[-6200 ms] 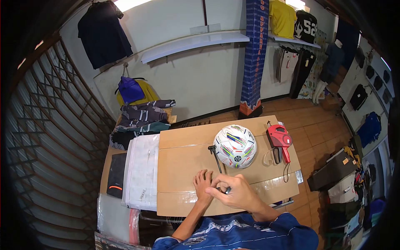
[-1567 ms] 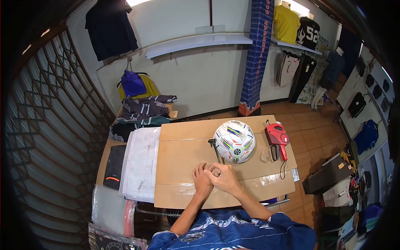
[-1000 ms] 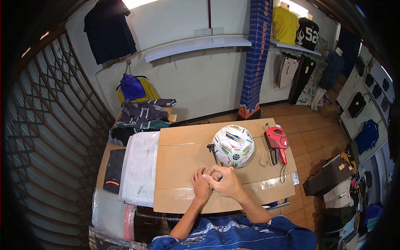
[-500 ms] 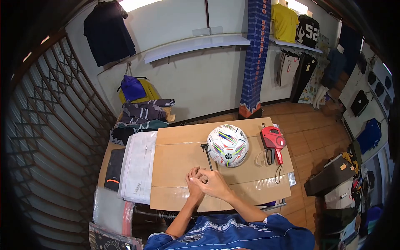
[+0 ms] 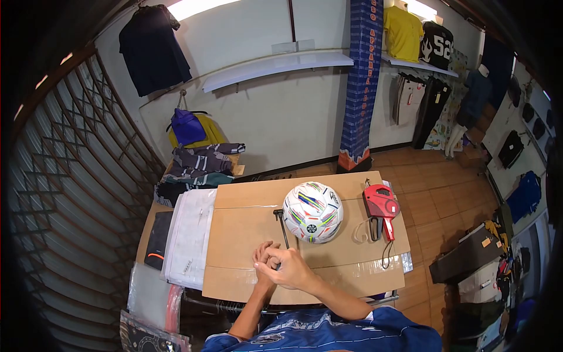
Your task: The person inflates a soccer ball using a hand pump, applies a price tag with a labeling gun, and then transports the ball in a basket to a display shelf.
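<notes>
My left hand (image 5: 265, 257) and my right hand (image 5: 288, 269) are together over the near part of a cardboard sheet (image 5: 240, 232), fingers curled against each other. Whether anything small lies between them is hidden. Just beyond my hands a thin black rod with a short crosspiece (image 5: 282, 226) rests on the cardboard. A white ball with coloured streaks (image 5: 313, 212) sits to the right of the rod. Farther right lies a red and black hand-held device (image 5: 382, 202) with a dark loop and cord.
Left of the cardboard are stacked white plastic packets (image 5: 189, 234) and a dark packet (image 5: 159, 237). Folded clothes (image 5: 202, 164) lie at the back left. A patterned pillar (image 5: 359, 88) stands behind the table, and a metal lattice gate (image 5: 88, 176) is at left.
The view has shifted slightly, so the ball and table appear a little lower and farther left. My hands stay together, with a slight change in finger position.
</notes>
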